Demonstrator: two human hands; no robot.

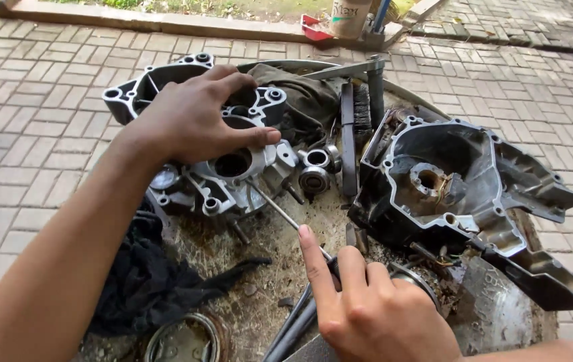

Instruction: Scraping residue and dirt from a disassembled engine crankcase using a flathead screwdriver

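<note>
The left hand (pixel 196 121) is lying flat and mostly open on top of the silver engine case half (pixel 199 134), with fingers spread over its upper holes and the thumb reaching toward the right edge; it is pressing on the case, not closing around it. The case is sitting at the left of the dirty round work surface (pixel 259 268), partly over a black rag (pixel 145 275).

The right hand (pixel 367 308) is closing around a thin metal rod tool (pixel 279 209), with the index finger stretching along its shaft. The rod's long axis is running diagonally, from the hand at lower right up to the upper left, and its tip is pointing into the lower side of the case, near the big round bore. I cannot tell if the tip is touching the metal.

To the right, a darker engine cover (pixel 461 188) is lying open side up. Between both parts, a bearing (pixel 314 179) and a brush (pixel 361 107) are resting.
</note>
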